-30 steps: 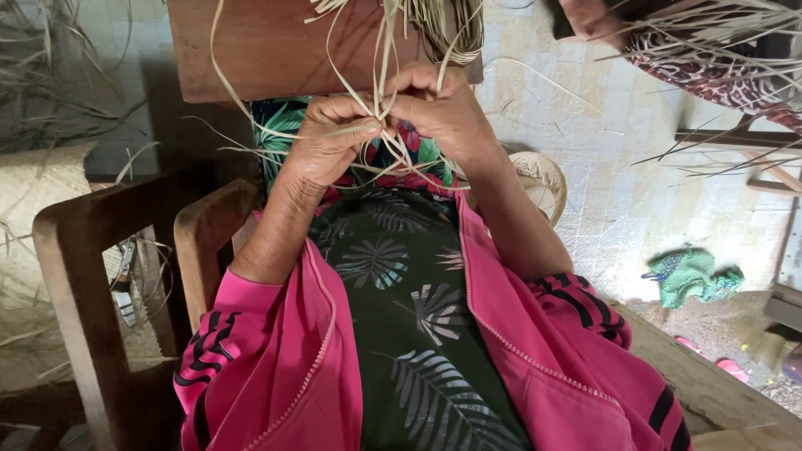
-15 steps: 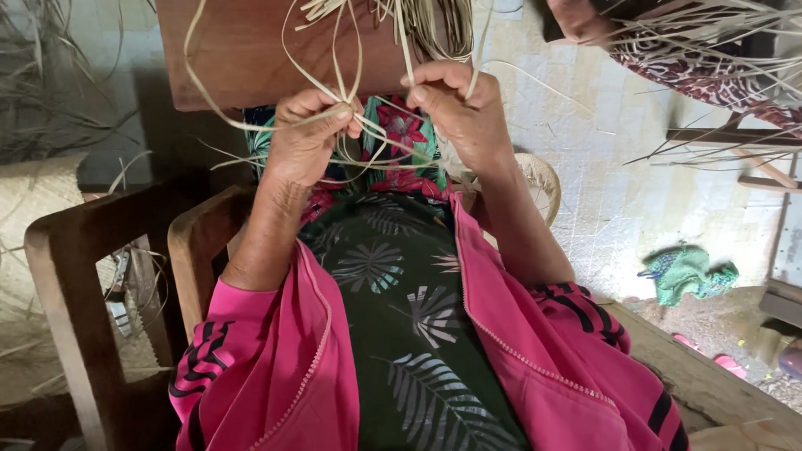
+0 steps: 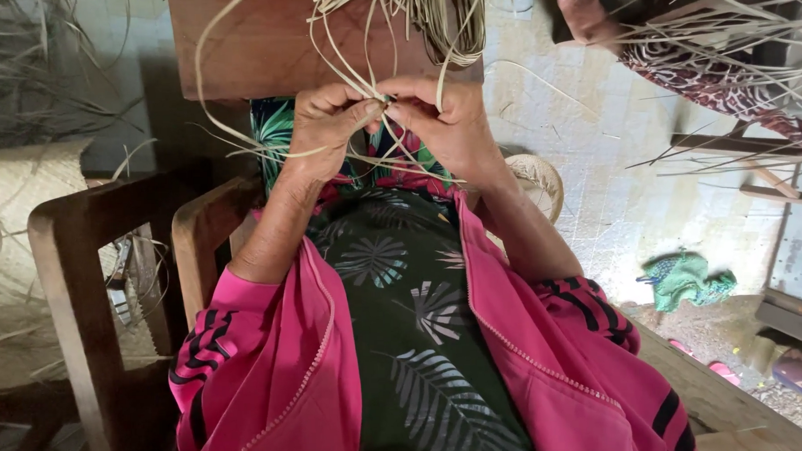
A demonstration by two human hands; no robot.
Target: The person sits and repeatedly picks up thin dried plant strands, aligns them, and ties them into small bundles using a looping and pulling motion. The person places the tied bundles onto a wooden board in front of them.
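Left hand point(image 3: 326, 126): my fingers are clamped on the pale straw strips point(image 3: 386, 39).
Right hand point(image 3: 442, 117): fingers pinched together on the same strips, touching the left.
Strips: held between both hands, above my lap, fanning upward before the wooden board point(image 3: 244, 44).
Floor: green cloth point(image 3: 687, 279), lower right.

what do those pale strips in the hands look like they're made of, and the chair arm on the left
Strips: probably dried plant fibre such as palm leaf or reed; flat, thin, straw-coloured, matte, bending in loose curves. Both the left hand and right hand pinch them. Chair arm: wood, brown with a dull worn sheen, rounded edges and visible grain.
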